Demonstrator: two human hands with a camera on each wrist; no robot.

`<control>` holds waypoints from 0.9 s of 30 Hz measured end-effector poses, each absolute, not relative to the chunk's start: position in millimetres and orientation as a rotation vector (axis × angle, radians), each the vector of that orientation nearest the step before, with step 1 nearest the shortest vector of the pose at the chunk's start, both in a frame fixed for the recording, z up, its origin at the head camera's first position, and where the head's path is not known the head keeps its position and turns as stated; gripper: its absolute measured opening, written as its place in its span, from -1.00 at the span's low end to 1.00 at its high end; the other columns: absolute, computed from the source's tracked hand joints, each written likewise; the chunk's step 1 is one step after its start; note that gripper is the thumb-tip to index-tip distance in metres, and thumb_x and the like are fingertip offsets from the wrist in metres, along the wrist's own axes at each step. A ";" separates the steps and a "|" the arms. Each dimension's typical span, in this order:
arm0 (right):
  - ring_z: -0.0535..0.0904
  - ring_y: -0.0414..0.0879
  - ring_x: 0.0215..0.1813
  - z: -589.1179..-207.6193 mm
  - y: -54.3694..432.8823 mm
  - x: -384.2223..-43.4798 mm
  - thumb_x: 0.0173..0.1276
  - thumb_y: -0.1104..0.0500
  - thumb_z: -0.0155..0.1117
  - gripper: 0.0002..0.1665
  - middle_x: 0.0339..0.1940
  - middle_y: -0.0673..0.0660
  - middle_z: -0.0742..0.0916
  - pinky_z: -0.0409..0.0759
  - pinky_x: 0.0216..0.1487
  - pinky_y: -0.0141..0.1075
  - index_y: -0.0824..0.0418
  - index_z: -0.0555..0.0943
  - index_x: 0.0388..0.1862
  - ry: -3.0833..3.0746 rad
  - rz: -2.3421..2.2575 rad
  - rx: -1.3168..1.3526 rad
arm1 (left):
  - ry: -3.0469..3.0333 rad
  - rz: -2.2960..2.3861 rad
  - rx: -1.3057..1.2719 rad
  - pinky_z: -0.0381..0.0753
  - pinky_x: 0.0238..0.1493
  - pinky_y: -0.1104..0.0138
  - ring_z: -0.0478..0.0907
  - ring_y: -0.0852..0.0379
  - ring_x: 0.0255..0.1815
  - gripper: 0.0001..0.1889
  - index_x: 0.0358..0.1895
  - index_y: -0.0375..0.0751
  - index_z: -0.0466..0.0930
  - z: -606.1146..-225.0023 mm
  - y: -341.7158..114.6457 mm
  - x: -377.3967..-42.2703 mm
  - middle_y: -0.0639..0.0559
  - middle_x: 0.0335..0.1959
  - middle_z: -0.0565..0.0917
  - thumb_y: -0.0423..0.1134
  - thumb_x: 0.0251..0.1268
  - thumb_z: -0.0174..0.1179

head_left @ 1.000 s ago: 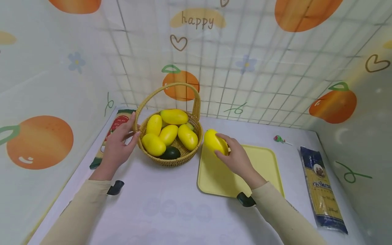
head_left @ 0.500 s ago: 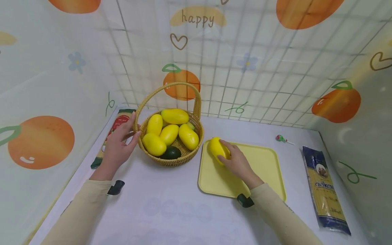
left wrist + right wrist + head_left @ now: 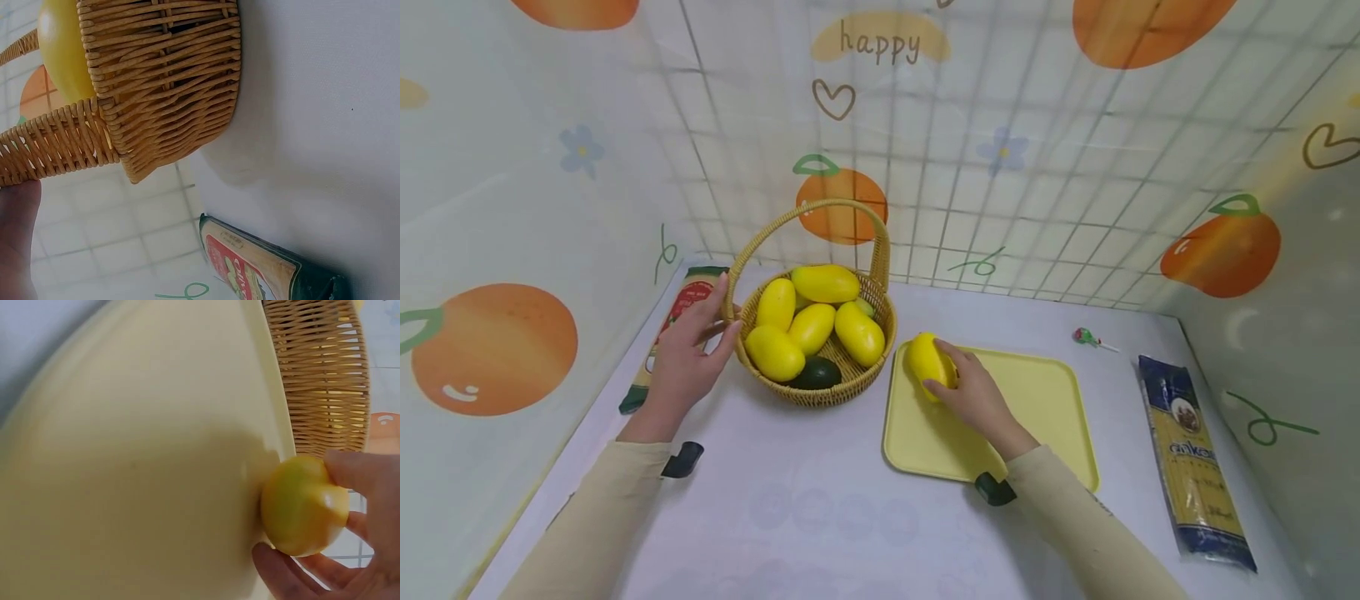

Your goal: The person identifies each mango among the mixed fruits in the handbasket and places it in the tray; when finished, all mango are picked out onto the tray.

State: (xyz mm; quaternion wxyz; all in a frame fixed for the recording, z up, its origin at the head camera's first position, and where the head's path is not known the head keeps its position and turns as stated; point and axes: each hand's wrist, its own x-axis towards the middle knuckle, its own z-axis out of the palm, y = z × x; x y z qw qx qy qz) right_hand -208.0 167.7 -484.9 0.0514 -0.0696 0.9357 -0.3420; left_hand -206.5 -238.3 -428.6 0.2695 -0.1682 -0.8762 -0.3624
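Observation:
My left hand point(image 3: 690, 354) lightly holds the foot of the handle on a wicker basket point(image 3: 831, 398), thumb and fingers on either side of it. In the left wrist view a finger point(image 3: 15, 231) touches the edge of the handle point(image 3: 56, 144). Several yellow mangoes point(image 3: 775, 354) fill the basket, with a dark green avocado point(image 3: 817, 374) at its front. My right hand point(image 3: 973, 392) grips another mango point(image 3: 927, 362) at the left back corner of a pale yellow tray point(image 3: 1037, 417). In the right wrist view, thumb and fingers surround this mango point(image 3: 300, 509) low at the tray's rim.
A red and green packet point(image 3: 643, 387) lies left of the basket, partly behind my left hand. A lollipop point(image 3: 1084, 336) lies behind the tray at the right. Farther right is a long pasta packet point(image 3: 1198, 467). Printed curtains enclose the table's back and sides.
My right hand has lowered the mango forward and down onto the tray's left back corner; over the last half second it barely moves. My left hand stays at the basket handle.

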 end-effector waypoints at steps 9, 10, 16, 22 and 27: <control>0.37 0.31 0.42 -484.4 170.7 -205.4 0.41 -0.08 0.39 -0.02 0.46 0.39 0.38 0.39 0.44 0.22 -0.04 0.13 0.67 2.870 -1.096 -0.216 | -2.365 -0.968 -0.457 0.66 0.06 0.02 0.63 -0.07 0.12 -0.13 0.60 0.19 0.18 -430.1 -238.3 -207.5 -0.14 0.03 0.67 -0.51 0.32 0.30; 0.37 0.32 0.42 -483.7 171.4 -205.3 0.41 -0.08 0.38 -0.03 0.47 0.39 0.38 0.39 0.44 0.23 -0.05 0.13 0.67 2.876 -1.101 -0.222 | -2.364 -0.967 -0.456 0.66 0.06 0.02 0.63 -0.07 0.12 -0.13 0.60 0.19 0.18 -430.1 -238.3 -207.4 -0.14 0.03 0.67 -0.51 0.32 0.30; 0.40 0.31 0.39 -476.8 173.6 -205.6 0.42 -0.10 0.37 -0.05 0.47 0.39 0.38 0.44 0.39 0.26 -0.03 0.16 0.67 2.906 -1.111 -0.268 | -2.361 -0.971 -0.449 0.67 0.04 -0.01 0.63 -0.08 0.11 -0.12 0.60 0.20 0.18 -430.4 -239.0 -207.0 -0.15 0.02 0.67 -0.52 0.31 0.30; 0.31 0.29 0.47 -466.8 170.7 -204.9 0.43 -0.12 0.35 -0.08 0.49 0.35 0.37 0.35 0.44 0.29 -0.08 0.18 0.66 2.911 -1.131 -0.295 | -2.364 -0.961 -0.449 0.68 0.04 -0.03 0.63 -0.08 0.11 -0.11 0.61 0.21 0.17 -430.8 -239.9 -206.9 -0.15 0.02 0.67 -0.51 0.32 0.30; 0.34 0.25 0.44 -456.7 162.5 -204.6 0.43 -0.10 0.36 -0.13 0.46 0.31 0.40 0.39 0.43 0.25 -0.08 0.24 0.63 2.913 -1.177 -0.376 | -2.367 -0.966 -0.449 0.68 0.04 -0.06 0.62 -0.09 0.12 -0.13 0.60 0.20 0.18 -430.4 -239.7 -207.3 -0.15 0.03 0.67 -0.50 0.33 0.30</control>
